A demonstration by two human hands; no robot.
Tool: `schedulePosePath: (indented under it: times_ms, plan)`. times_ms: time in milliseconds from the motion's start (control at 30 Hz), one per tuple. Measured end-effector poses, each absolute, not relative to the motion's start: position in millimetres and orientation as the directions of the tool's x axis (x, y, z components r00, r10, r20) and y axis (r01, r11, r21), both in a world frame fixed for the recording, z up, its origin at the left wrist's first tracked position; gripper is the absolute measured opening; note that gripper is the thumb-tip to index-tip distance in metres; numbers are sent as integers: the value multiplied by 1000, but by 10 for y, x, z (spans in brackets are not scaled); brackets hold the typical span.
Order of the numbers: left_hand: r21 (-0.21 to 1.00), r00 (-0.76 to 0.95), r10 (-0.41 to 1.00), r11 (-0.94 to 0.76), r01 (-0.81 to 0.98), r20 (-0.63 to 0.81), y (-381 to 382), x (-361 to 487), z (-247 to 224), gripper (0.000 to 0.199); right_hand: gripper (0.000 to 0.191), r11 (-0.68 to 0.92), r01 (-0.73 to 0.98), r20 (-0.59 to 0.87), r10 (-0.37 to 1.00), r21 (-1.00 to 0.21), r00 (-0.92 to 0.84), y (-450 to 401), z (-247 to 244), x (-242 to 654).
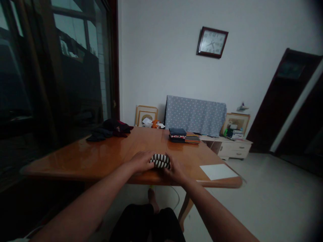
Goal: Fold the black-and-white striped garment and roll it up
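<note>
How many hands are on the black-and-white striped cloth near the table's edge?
2: the left hand at the left end of the striped cloth, the right hand at its right end. No other hands show.

At the near edge of the table [141,143], the left hand [141,162] and right hand [175,169] hold a striped cloth [160,161] between them. Folded clothes [177,132] lie stacked farther back, dark clothes [114,129] at far left, white paper [218,171] near the right corner.
</note>
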State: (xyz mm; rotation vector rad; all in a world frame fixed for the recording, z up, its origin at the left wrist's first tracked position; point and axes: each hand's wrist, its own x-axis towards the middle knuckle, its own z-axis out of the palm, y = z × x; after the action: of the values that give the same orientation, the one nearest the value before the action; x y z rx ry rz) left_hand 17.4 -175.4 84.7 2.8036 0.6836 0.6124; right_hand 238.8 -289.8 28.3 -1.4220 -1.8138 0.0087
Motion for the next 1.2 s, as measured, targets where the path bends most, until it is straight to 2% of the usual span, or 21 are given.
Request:
schedulePosePath:
  times_ms: [100, 167, 233, 300, 367, 433, 533, 700, 833, 900, 1000, 1100, 1200]
  plan:
    - [585, 847, 482, -762, 279, 225, -1739, 42, 1147, 38, 64, 399, 594, 505, 863, -699, 14, -3021, 590, 2327]
    - [794, 846, 502, -582, 177, 179, -1783, -66, 1273, 40, 54, 387, 434, 452, 891, -814, 52, -3121, 763, 2266]
    - [937, 810, 562, -346, 47, 167, -1882, -175, 1295, 43, 46, 359, 322, 412, 904, -876, 113, -3216, 853, 2201]
    - [990, 773, 619, -100, -97, 139, -2024, -272, 1216, 53, 42, 343, 232, 384, 910, -910, 159, -3294, 847, 2142]
    - [973, 770, 633, 124, -197, 75, -2184, -354, 1077, 66, 42, 330, 142, 351, 921, -933, 168, -3352, 765, 2094]
    - [936, 777, 628, 254, -244, 33, -2346, -422, 936, 78, 46, 302, 66, 309, 937, -951, 165, -3390, 644, 2058]
    - [921, 745, 663, 245, -304, 70, -2578, -495, 805, 86, 53, 247, -27, 238, 953, -969, 190, -3428, 456, 2025]
    - [961, 672, 712, -13, -276, 203, -2897, -518, 759, 72, 58, 210, -192, 174, 966, -959, 190, -3486, 254, 1992]
    - [962, 555, 788, -253, -103, 267, -3043, -448, 711, 95, 60, 227, -152, 206, 968, -962, 145, -3531, 209, 1966]
    - [952, 482, 829, -305, -36, 283, -3078, -429, 681, 93, 64, 241, -79, 227, 962, -967, 155, -3569, 229, 1945]
    - [953, 467, 835, -298, -60, 290, -3099, -467, 655, 77, 73, 275, 25, 275, 952, -961, 133, -3682, 329, 1899]
    - [963, 493, 828, -233, -135, 269, -3107, -559, 661, 70, 84, 308, 86, 311, 950, -947, 26, -3834, 481, 1851]
    - [967, 520, 821, -146, -210, 237, -3120, -633, 678, 67, 80, 322, 141, 313, 946, -936, -82, -3953, 607, 1831]
